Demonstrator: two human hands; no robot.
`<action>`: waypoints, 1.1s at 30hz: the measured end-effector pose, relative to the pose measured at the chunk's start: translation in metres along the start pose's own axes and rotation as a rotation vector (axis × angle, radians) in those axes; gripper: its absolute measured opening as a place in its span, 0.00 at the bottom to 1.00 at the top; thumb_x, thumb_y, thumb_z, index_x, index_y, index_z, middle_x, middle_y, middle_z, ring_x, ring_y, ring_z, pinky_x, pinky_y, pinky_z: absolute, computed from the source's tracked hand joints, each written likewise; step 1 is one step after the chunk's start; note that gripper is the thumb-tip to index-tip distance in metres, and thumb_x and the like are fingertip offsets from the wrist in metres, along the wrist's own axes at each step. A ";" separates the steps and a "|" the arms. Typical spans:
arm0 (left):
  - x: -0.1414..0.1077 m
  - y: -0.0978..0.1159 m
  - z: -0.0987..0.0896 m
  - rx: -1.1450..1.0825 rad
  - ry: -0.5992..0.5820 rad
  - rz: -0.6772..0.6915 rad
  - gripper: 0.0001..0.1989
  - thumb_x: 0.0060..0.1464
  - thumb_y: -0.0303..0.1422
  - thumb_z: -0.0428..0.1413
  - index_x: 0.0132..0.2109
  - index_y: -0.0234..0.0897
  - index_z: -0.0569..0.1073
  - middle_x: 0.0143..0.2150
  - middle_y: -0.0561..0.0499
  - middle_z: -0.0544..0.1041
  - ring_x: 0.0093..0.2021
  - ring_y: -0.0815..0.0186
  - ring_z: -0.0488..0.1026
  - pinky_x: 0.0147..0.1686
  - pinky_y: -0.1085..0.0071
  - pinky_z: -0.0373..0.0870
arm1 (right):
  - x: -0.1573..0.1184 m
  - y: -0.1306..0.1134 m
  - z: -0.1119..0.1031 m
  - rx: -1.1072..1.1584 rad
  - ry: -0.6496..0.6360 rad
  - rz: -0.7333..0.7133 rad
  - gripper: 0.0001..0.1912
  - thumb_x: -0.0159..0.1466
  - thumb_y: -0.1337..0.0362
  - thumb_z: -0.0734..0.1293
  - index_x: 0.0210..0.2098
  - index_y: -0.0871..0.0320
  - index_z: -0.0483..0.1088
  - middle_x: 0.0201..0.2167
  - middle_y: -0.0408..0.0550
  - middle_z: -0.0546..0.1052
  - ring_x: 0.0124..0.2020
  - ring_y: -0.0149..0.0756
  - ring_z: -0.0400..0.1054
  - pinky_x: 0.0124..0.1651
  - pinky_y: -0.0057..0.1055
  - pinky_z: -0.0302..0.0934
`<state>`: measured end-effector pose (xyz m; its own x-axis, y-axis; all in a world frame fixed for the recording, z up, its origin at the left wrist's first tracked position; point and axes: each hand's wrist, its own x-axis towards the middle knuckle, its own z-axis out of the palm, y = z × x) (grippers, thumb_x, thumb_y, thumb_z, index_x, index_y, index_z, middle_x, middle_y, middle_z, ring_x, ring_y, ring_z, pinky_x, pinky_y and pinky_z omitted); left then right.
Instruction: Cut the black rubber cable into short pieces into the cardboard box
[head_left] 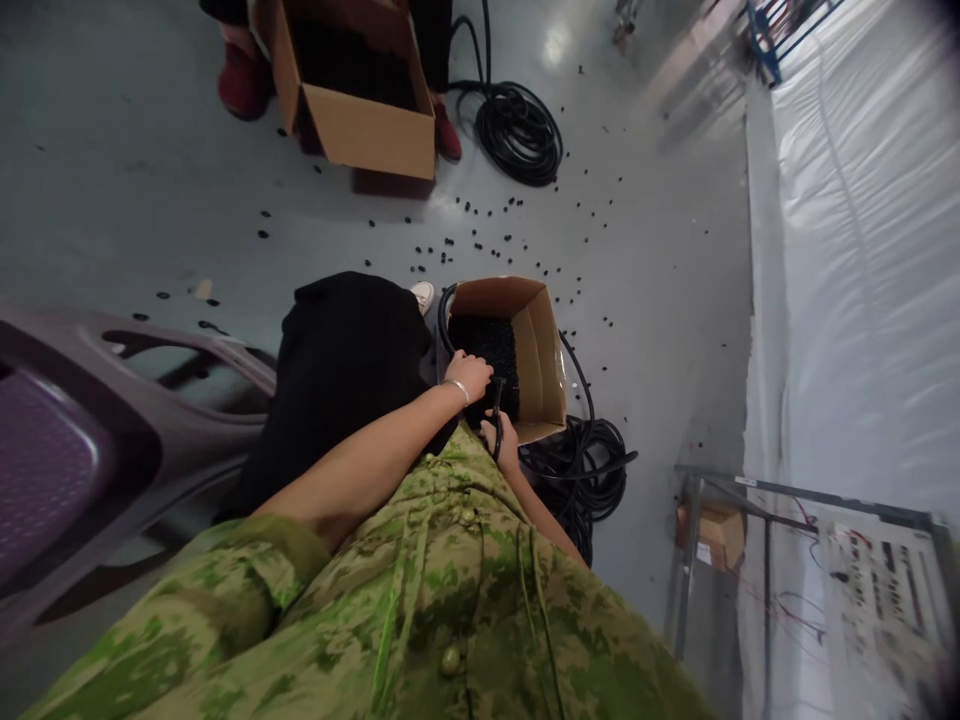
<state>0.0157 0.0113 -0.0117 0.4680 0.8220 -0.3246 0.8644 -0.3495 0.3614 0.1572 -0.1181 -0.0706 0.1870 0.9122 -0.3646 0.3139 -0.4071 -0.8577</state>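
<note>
In the head view a cardboard box (pixel 541 372) stands open between my legs, with many small black pieces (pixel 486 342) inside. My right hand (pixel 505 443), at the box's near edge, is closed around a slim, dark hand tool (pixel 497 408) with a curved handle; its exact kind is not clear. Over the box's left part, my left hand (pixel 470 374) has its fingers bent together close to the tool's tip. What they pinch is too small to make out. A black hose (pixel 444 318) bends up along the box's left side.
Black hose coils (pixel 596 465) lie right of the box, another coil (pixel 519 135) farther off. Small black pieces are scattered over the floor (pixel 660 270). A person's red shoe (pixel 241 82) shows beside a large carton (pixel 375 130). A purple plastic chair (pixel 52 460) stands left, a metal frame (pixel 768 580) right.
</note>
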 end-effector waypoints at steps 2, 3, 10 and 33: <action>0.000 -0.001 0.002 0.005 0.005 0.007 0.13 0.62 0.31 0.52 0.45 0.39 0.81 0.47 0.42 0.81 0.50 0.55 0.75 0.50 0.57 0.55 | -0.002 -0.004 -0.001 0.086 -0.029 0.034 0.22 0.59 0.48 0.67 0.45 0.56 0.70 0.23 0.39 0.72 0.23 0.33 0.65 0.31 0.29 0.61; 0.001 -0.001 0.003 0.006 0.010 0.011 0.13 0.62 0.31 0.52 0.45 0.40 0.81 0.47 0.42 0.81 0.50 0.55 0.75 0.50 0.57 0.55 | -0.003 -0.007 -0.003 0.118 -0.040 0.037 0.21 0.59 0.48 0.67 0.45 0.56 0.70 0.23 0.39 0.73 0.24 0.33 0.65 0.31 0.29 0.61; 0.001 0.000 0.004 0.009 0.012 0.024 0.13 0.62 0.31 0.52 0.45 0.40 0.82 0.47 0.42 0.81 0.49 0.56 0.75 0.49 0.57 0.55 | -0.005 -0.021 -0.008 0.212 -0.068 0.089 0.23 0.58 0.46 0.69 0.43 0.57 0.70 0.23 0.39 0.73 0.23 0.32 0.65 0.28 0.27 0.58; 0.001 0.001 0.004 -0.007 0.015 0.060 0.12 0.62 0.32 0.53 0.45 0.42 0.81 0.47 0.43 0.81 0.51 0.56 0.75 0.51 0.57 0.56 | 0.010 -0.030 0.004 0.308 -0.045 0.181 0.20 0.58 0.47 0.70 0.38 0.56 0.68 0.22 0.39 0.74 0.21 0.30 0.67 0.28 0.27 0.63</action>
<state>0.0176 0.0095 -0.0152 0.5165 0.8060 -0.2892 0.8335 -0.3958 0.3857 0.1461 -0.0971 -0.0501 0.1702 0.8305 -0.5303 -0.0170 -0.5357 -0.8443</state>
